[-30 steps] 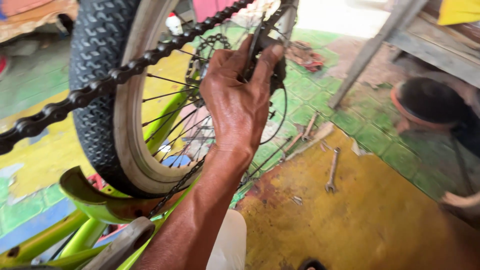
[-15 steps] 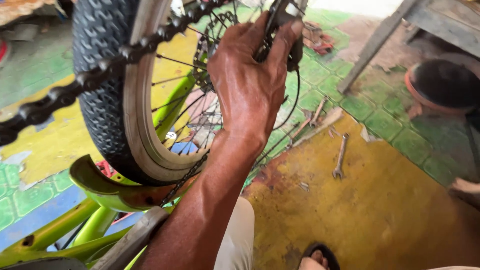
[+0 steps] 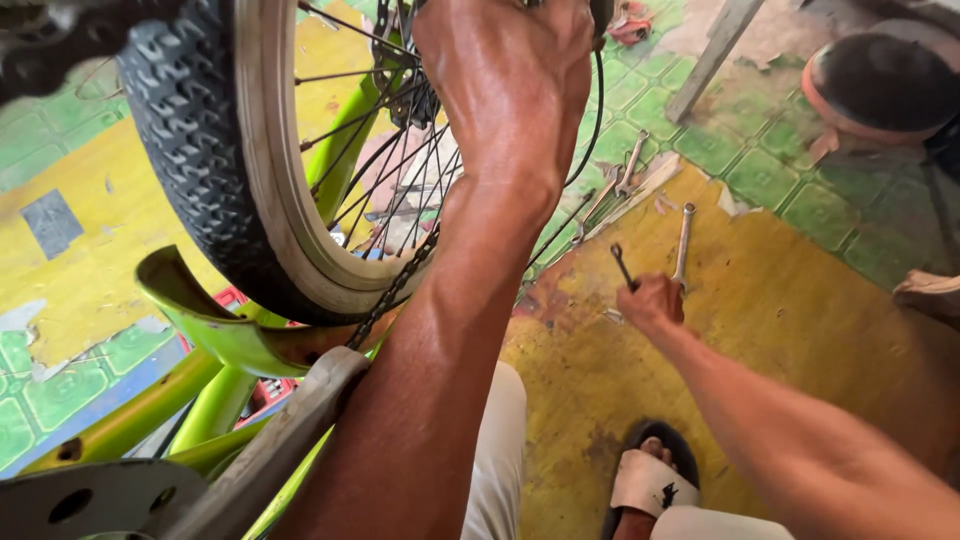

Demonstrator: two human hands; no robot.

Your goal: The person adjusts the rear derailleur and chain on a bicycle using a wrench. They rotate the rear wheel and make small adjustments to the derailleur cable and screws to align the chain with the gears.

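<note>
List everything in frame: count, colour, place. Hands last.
knobby black bicycle tyre on a pale metal rim: 1, upper left, wheel raised
dark bicycle chain: 1, hanging below the hub, centre
lime green bicycle frame tubes: several, lower left
lime green curved mudguard: 1, under the tyre
silver metal spanners: at least 2, on the yellow floor, centre right
yellow and green worn floor: 1, throughout
black and white sandal: 1, bottom centre, on a foot
another person's dark-haired head: 1, upper right
left hand: 1, top centre, at the wheel hub; grip hidden
right hand: 1, centre right, closed on a thin dark tool on the floor
</note>
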